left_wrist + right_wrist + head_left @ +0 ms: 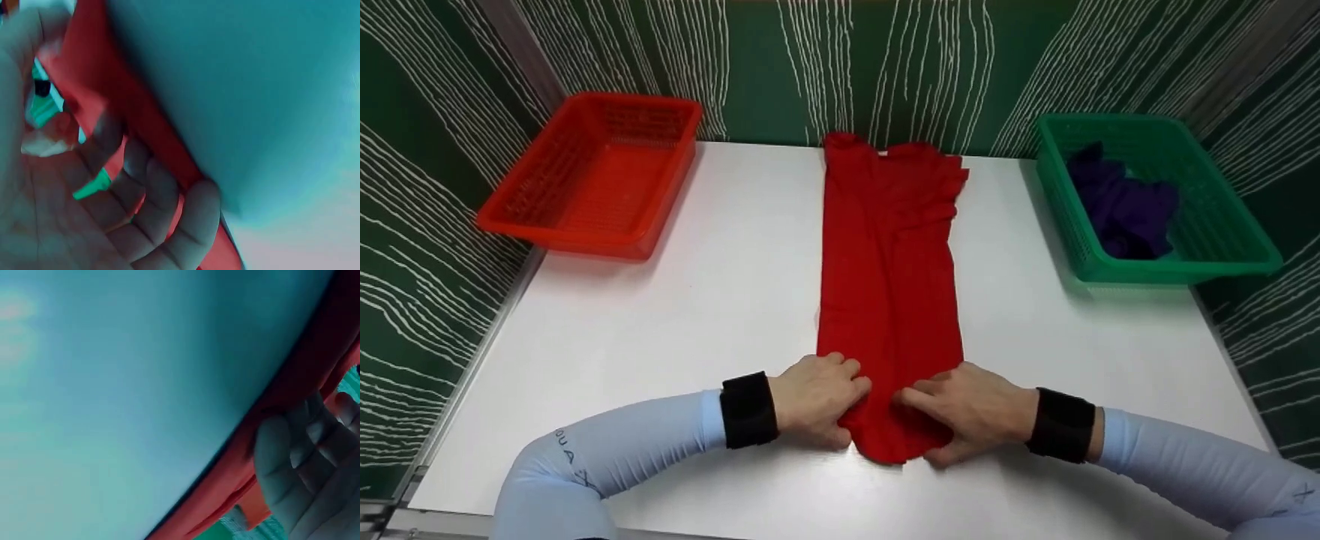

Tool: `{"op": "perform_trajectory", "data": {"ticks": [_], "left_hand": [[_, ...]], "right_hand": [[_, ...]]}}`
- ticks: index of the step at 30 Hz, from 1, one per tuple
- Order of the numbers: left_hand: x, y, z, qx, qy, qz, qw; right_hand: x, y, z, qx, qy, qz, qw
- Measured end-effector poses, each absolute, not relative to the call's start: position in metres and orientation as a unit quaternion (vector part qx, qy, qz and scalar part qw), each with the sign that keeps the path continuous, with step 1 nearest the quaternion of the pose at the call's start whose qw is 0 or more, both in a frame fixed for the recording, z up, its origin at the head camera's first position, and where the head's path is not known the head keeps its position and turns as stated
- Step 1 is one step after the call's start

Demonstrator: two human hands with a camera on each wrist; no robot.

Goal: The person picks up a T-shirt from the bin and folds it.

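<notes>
A red garment (889, 285) lies lengthwise on the white table, long and narrow, its far end bunched and its near end rounded. My left hand (821, 397) grips its left edge near that rounded end, fingers curled at the cloth. At the opposite edge, my right hand (971, 409) holds the fabric with bent fingers, its thumb by the near border. Red cloth (152, 132) runs along the curled fingertips in the left wrist view. In the right wrist view the fingers (273, 444) meet the garment's edge (225, 467); part of the grip is hidden by the hand.
A red plastic basket (645, 244) stands at the back left of the white table (720, 300). At the back right is a green basket (1177, 268) with a crumpled purple cloth (1132, 210) inside. Green walls with white streaks (765, 75) enclose the table's back and sides.
</notes>
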State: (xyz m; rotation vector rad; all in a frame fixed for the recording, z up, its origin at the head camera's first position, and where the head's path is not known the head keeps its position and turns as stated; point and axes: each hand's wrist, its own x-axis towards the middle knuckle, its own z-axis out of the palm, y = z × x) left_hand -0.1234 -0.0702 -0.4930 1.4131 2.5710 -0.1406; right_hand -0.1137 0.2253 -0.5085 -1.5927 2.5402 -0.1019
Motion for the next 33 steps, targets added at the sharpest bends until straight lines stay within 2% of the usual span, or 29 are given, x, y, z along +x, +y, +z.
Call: {"op": "perform_trajectory", "data": {"ticks": [6,8,10,13,17,19,22,25,33], "left_hand": [[-0.111,-0.069,-0.499,0.499,0.858,-0.117,-0.025],[-0.11,-0.069,-0.5,0.501,0.856,-0.118,-0.034],[-0.111,-0.07,-0.501,0.504,0.857,-0.105,-0.021],[-0.115,-0.073,-0.499,0.504,0.861,-0.055,0.032],[-0.121,-0.08,-0.491,0.486,0.864,0.054,0.12],[-0.126,-0.084,-0.485,0.47,0.863,0.118,0.141],[-0.14,-0.089,-0.477,0.453,0.858,0.205,0.129],[-0.158,-0.09,-0.47,0.422,0.855,0.281,0.109],[-0.222,-0.074,-0.457,0.305,0.863,0.395,0.072]], "right_hand": [[-0.103,0.216,-0.511,-0.58,0.812,0.026,-0.055],[-0.102,0.213,-0.512,-0.587,0.805,0.024,-0.076],[-0.103,0.211,-0.512,-0.588,0.806,0.002,-0.075],[-0.108,0.209,-0.509,-0.579,0.812,-0.077,-0.028],[-0.123,0.209,-0.501,-0.553,0.799,-0.224,0.072],[-0.133,0.21,-0.495,-0.525,0.788,-0.296,0.129],[-0.151,0.214,-0.486,-0.451,0.776,-0.384,0.217],[-0.175,0.22,-0.477,-0.368,0.771,-0.442,0.274],[-0.249,0.233,-0.459,-0.124,0.742,-0.568,0.335]]}}
